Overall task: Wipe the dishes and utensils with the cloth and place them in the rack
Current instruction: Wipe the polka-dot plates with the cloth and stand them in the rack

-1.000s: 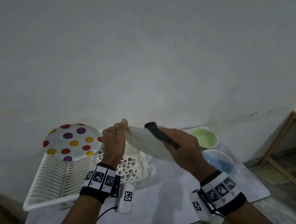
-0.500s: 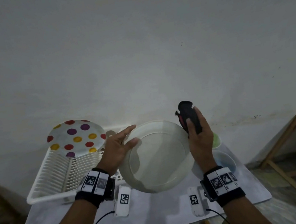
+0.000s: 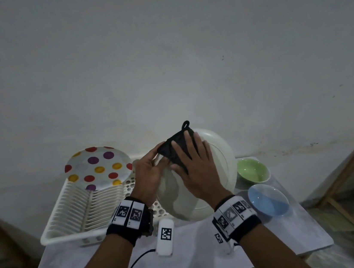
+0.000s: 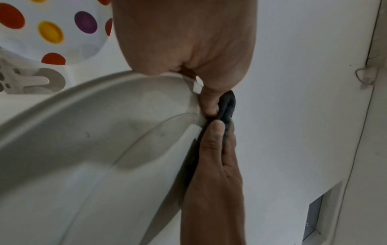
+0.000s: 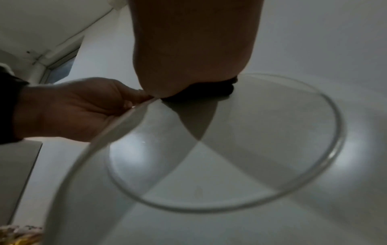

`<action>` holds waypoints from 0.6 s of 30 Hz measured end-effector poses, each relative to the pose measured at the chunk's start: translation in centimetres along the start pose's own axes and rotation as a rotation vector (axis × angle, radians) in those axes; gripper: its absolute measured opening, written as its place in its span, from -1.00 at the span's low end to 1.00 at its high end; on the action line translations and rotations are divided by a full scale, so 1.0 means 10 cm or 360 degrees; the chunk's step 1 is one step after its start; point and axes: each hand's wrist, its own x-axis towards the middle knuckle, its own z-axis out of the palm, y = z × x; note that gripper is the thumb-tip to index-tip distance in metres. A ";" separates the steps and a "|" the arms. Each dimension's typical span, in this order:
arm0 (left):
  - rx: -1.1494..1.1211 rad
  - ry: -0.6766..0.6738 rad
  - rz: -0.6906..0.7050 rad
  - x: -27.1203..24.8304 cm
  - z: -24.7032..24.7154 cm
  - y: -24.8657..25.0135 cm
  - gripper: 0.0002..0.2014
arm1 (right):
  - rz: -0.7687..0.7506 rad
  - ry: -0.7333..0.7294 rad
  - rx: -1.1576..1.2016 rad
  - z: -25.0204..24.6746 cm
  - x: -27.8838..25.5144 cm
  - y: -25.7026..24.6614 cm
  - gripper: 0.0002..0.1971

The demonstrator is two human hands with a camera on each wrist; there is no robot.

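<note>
I hold a white plate (image 3: pixel 219 168) tilted up above the table. My left hand (image 3: pixel 151 171) grips its left rim, thumb on the face (image 4: pixel 83 149) and fingers behind. My right hand (image 3: pixel 196 165) lies flat on a black cloth (image 3: pixel 173 150), pressing it against the plate's upper left part. The cloth's loop sticks up past the rim. In the right wrist view the cloth (image 5: pixel 201 94) sits under my palm on the plate (image 5: pixel 230 140). A polka-dot plate (image 3: pixel 99 166) stands upright in the white rack (image 3: pixel 69 215) at left.
A green bowl (image 3: pixel 253 170) and a blue bowl (image 3: pixel 269 199) sit on the white table (image 3: pixel 199 261) to the right of the plate. A small white tagged device (image 3: pixel 165 236) lies near the front. A wooden frame (image 3: pixel 346 179) stands right of the table, a wall behind.
My right hand has moved from the plate's right rim, where it held the bunched cloth, onto the plate's face and spread the cloth flat. The plate has turned and risen slightly.
</note>
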 end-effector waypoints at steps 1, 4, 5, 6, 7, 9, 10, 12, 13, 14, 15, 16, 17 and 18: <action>-0.0031 0.0015 -0.0024 0.01 -0.02 0.00 -0.67 | 0.0011 -0.0011 -0.0030 -0.02 0.03 0.05 -0.42; -0.0103 0.0083 -0.0079 0.03 -0.08 0.00 -0.62 | 0.0153 0.0001 -0.0058 -0.04 0.12 0.21 -0.42; -0.0129 0.0098 -0.0091 0.04 -0.11 0.02 -0.61 | 0.0232 0.0019 -0.0050 -0.04 0.14 0.28 -0.41; -0.0151 0.0112 -0.0104 0.05 -0.13 0.03 -0.61 | 0.0311 0.0037 -0.0025 -0.04 0.15 0.34 -0.41; -0.0175 0.0121 -0.0114 0.05 -0.14 0.05 -0.60 | 0.0382 0.0050 0.0020 -0.04 0.15 0.40 -0.40; -0.0244 0.0149 -0.0128 0.06 -0.17 0.07 -0.59 | 0.0488 0.0065 0.0129 -0.02 0.09 0.48 -0.38; -0.0282 0.0170 -0.0131 0.06 -0.18 0.08 -0.58 | 0.0532 0.0076 0.0174 0.01 0.04 0.50 -0.38; -0.0362 0.0205 -0.0138 0.06 -0.19 0.07 -0.58 | 0.0607 0.0102 0.0249 0.09 -0.10 0.49 -0.39; -0.0403 0.0217 -0.0146 0.06 -0.18 0.05 -0.58 | 0.0630 0.0107 0.0282 0.14 -0.16 0.46 -0.39; -0.0439 0.0221 -0.0163 0.07 -0.16 0.02 -0.57 | 0.0641 0.0103 0.0308 0.19 -0.22 0.42 -0.39; -0.0466 0.0224 -0.0194 0.07 -0.15 0.00 -0.55 | 0.0641 0.0088 0.0326 0.24 -0.25 0.37 -0.38; -0.0488 0.0220 -0.0224 0.07 -0.13 -0.03 -0.52 | 0.0638 0.0061 0.0348 0.28 -0.26 0.32 -0.37; -0.0496 0.0204 -0.0243 0.08 -0.11 -0.06 -0.50 | 0.0633 0.0035 0.0373 0.31 -0.26 0.27 -0.36; -0.0495 0.0183 -0.0256 0.09 -0.10 -0.09 -0.49 | 0.0615 0.0016 0.0395 0.32 -0.23 0.24 -0.35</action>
